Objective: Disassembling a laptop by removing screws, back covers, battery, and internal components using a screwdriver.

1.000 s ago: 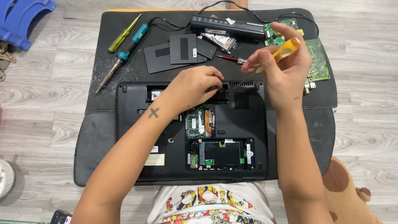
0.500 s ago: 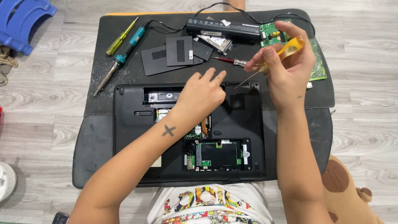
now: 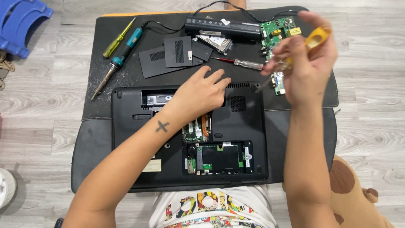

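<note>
A black laptop (image 3: 236,122) lies upside down on a black mat (image 3: 97,143), with its bottom panels off and green boards showing. My left hand (image 3: 201,93) rests flat on the laptop's upper middle, fingers spread toward its back edge. Above the laptop's right rear corner, my right hand (image 3: 306,69) is blurred and grips a yellow-handled screwdriver (image 3: 314,40), whose tip points down-left toward the vent area.
Two black cover panels (image 3: 168,55), a long black battery (image 3: 223,28), a hard drive (image 3: 217,42), a green circuit board (image 3: 276,31), a small red screwdriver (image 3: 238,63), a teal soldering iron (image 3: 118,61) and a yellow screwdriver (image 3: 118,39) lie on the mat. A blue plastic stool (image 3: 19,23) stands top left.
My right hand has lifted and shifted right with the yellow screwdriver, and is now blurred. My left hand has slid slightly down and flattened on the laptop.
</note>
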